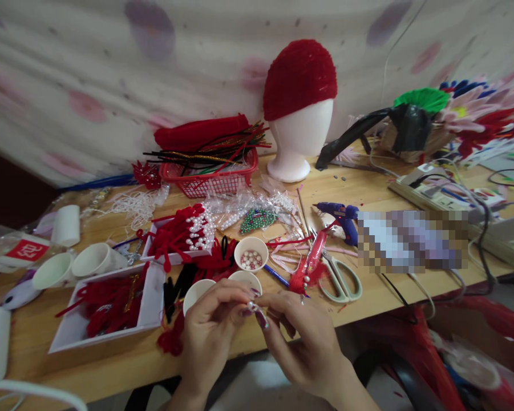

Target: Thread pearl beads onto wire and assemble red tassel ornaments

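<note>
Both hands meet above the table's front edge. My left hand [211,331] is closed in a pinch on a small white pearl bead [251,305]. From the other side, my right hand [302,337] is pinched closed at the same bead, thumb and forefinger together; whether a thread or wire runs through it is too small to tell. Just behind the fingers stand paper cups, one cup [251,244] with white and pink beads inside. A red fuzzy piece with beads [302,279] lies past my right hand, beside scissors [340,279] with pale green handles.
White boxes [158,297] of red fuzzy pieces stand at left. Behind are a red basket [214,182] of fuzzy stems and a white foam head [302,131] wearing a red cap. A blue glue gun [342,217] and power strips [436,200] with cables lie at right.
</note>
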Motion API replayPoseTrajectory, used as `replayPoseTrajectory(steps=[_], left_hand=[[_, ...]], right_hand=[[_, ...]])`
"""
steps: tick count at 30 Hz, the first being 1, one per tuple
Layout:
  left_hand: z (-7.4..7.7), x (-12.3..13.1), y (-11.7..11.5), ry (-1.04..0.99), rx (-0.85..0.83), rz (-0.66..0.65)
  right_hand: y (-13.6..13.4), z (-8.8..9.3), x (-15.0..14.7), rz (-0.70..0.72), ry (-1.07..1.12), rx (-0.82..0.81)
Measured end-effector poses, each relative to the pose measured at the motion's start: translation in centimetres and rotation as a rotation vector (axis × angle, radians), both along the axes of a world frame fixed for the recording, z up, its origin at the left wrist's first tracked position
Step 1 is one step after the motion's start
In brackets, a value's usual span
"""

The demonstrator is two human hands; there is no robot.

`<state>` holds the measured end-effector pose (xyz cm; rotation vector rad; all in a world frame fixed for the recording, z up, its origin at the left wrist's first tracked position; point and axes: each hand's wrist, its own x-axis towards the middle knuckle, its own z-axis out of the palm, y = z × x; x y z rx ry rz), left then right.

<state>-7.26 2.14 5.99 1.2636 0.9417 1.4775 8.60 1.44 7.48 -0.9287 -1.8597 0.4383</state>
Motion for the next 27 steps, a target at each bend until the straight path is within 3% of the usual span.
replayPoseTrajectory(steps=[13,27], left_hand=[[0.92,0.33,-0.07,0.135,0.08,0.073],[0.71,0.1,-0.16,0.246,0.196,0.114]], right_hand=[[-0.21,-0.29,-0.03,-0.012,0.025,0.035],[-0.18,-0.28,0.28,0.009,0.052,-0.01]])
